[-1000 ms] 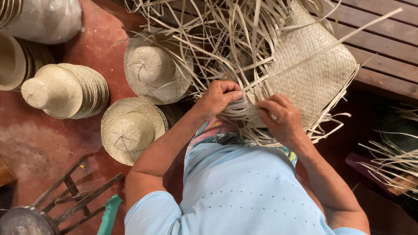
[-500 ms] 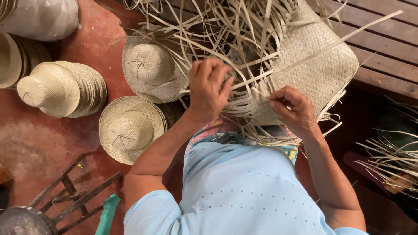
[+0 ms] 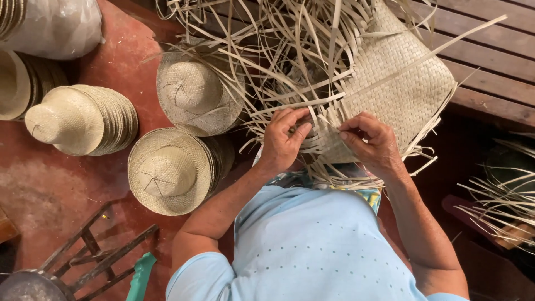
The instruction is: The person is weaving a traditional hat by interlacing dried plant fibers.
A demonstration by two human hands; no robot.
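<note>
The left hand [image 3: 282, 140] rests at the lower edge of a half-woven straw mat [image 3: 390, 89], its fingers curled and pinching a loose straw strip [image 3: 312, 103] where the weave ends. The right hand [image 3: 372, 144] sits just beside it on the same edge, thumb and forefinger closed on another strand, the other fingers bent over the finished weave. The mat lies in front of the person, partly on their lap and partly against a slatted wooden bench [image 3: 496, 61], with a tangle of unwoven strips [image 3: 267, 50] fanning up and to the left from the worked edge.

On the red floor [image 3: 61, 189] to the left stand stacks of woven straw hats: one stack [image 3: 173, 170] near the left forearm, another [image 3: 78, 120] further left, and a single hat [image 3: 192, 92] partly under the loose strips. A white plastic sack [image 3: 50, 25] lies in the upper left corner. A dark wooden frame [image 3: 95, 251] stands at the lower left, and more loose straw [image 3: 501, 200] lies at the right. The person wears a pale blue dotted shirt [image 3: 312, 251].
</note>
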